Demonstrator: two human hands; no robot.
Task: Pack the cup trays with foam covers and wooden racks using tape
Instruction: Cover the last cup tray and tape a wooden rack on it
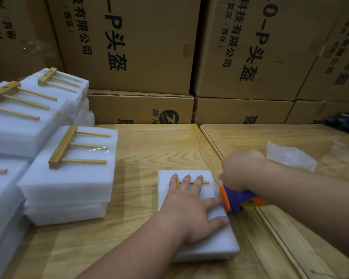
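Wooden rack (193, 182) mostly under left hand (191, 208); tape dispenser (240, 200) partly behind right hand (240, 170).

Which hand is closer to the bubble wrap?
The right hand. It holds the tape dispenser just beside the bubble wrap. The left hand lies flat on the foam package, farther away.

Two light wooden desks (165, 150) stand side by side, their raised edges meeting in a seam that runs from the far edge toward the near right. A crumpled piece of bubble wrap (290, 157) lies on the right desk near its far edge. Stacked cardboard boxes (129, 47) with black printed characters form a wall just behind the desks. A dark object (343, 122) sits at the far right corner, too cut off to identify.
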